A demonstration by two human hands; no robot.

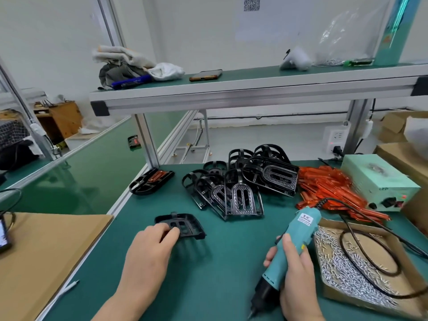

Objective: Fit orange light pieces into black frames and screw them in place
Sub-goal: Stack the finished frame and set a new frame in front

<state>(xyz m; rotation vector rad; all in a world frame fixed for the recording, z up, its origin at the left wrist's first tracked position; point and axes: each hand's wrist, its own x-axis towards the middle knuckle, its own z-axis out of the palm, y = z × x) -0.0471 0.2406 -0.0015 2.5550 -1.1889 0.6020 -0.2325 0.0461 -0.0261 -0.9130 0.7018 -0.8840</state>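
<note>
Two hands are at work in the lower half of the view. The left hand (150,249) has its grip curled over the near left corner of a black plastic frame (185,224) with slotted openings, which lies flat on the green surface (220,262) just left of centre. The right hand (296,274) has its grip clenched round a teal electric screwdriver (298,235), bit pointing down toward the bottom edge; whether a screw sits on the bit I cannot tell. No orange piece shows in the held frame, so the likeliest slip is driving a screw before a lens is seated, or seating one crookedly. Pinned only at one corner, the frame could also twist or skate under the driver's torque. The heap of translucent orange light pieces (328,188) lies at centre right, beyond the tool hand, so a reach across could snag the glossy, interlocked pile of black frames (243,188) in the middle. The screwdriver's black cable (342,242) loops through the cardboard tray (359,226) of small silver screws (342,269) at lower right; a tug might scatter them. The held frame is matte, ribbed and light-looking, with a raised tab on its far edge. One frame with an orange insert (151,181) lies apart at centre left.
</note>
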